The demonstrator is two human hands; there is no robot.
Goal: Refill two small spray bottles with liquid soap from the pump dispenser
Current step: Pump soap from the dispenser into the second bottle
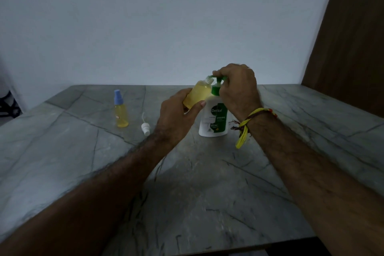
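A white pump dispenser (214, 118) with a green label and green pump head stands mid-table. My right hand (239, 87) is closed over the pump head from above. My left hand (176, 114) holds an uncapped small spray bottle (198, 94) of yellow liquid, tilted, its open neck right under the green nozzle. A second small spray bottle (121, 110), yellow with a blue cap, stands upright to the left. The removed white spray top (145, 125) with its dip tube lies on the table between that bottle and my left hand.
The grey marble table (207, 183) ends at a front edge near the bottom of view. A pale wall rises behind it, and a brown wooden panel (349, 37) stands at the right. A yellow and red thread band circles my right wrist.
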